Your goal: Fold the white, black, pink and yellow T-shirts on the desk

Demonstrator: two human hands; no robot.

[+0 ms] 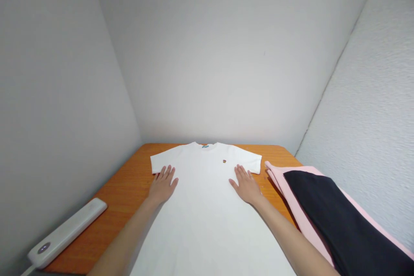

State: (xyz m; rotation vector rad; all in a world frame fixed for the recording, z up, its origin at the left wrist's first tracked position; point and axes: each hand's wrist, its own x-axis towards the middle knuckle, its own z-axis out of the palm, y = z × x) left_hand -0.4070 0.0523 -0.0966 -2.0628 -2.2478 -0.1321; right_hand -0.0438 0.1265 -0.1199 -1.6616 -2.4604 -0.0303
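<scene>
A white short-sleeved T-shirt (pixel 203 207) lies spread out flat, its collar toward the far wall and a small emblem on the right of its chest. My left hand (pixel 163 184) rests with fingers apart on the shirt's left side edge, just below the sleeve. On the opposite side edge, under the right sleeve, my right hand (pixel 246 184) lies flat with its fingers stretched out. Neither hand grips the cloth. The shirt's lower part runs out of view at the bottom, between my forearms.
Beneath the shirt is an orange-brown wooden table (pixel 129 181) set against grey-white walls. A white power strip (pixel 69 230) with a cord lies along the left edge. On the right, a black folded cloth (pixel 333 215) lies over a pink folded cloth (pixel 291 198).
</scene>
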